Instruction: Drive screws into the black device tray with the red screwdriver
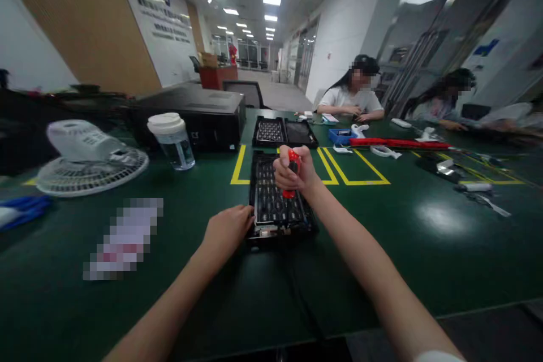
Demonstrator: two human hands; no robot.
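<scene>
A black case (251,241) lies on the green table in front of me, with rows of dark, round-topped parts (267,201) inside and a small board-like strip (268,232) at its near end. My left hand (229,230) grips the case's left wall near the front corner, fingertips curled over the edge. Above the case, my right hand (299,171) is wrapped round the upright red-and-black handle of a screwdriver (290,193). Its shaft and tip are hidden, so I cannot tell whether it touches a part.
Behind lies a second, opened black case (302,133). A white fan (91,164), a lidded cup (175,144) and a large black box (190,113) stand left. Rightward are a blue tray (339,137), a red bar (401,143) and cables. Two people (354,90) sit beyond.
</scene>
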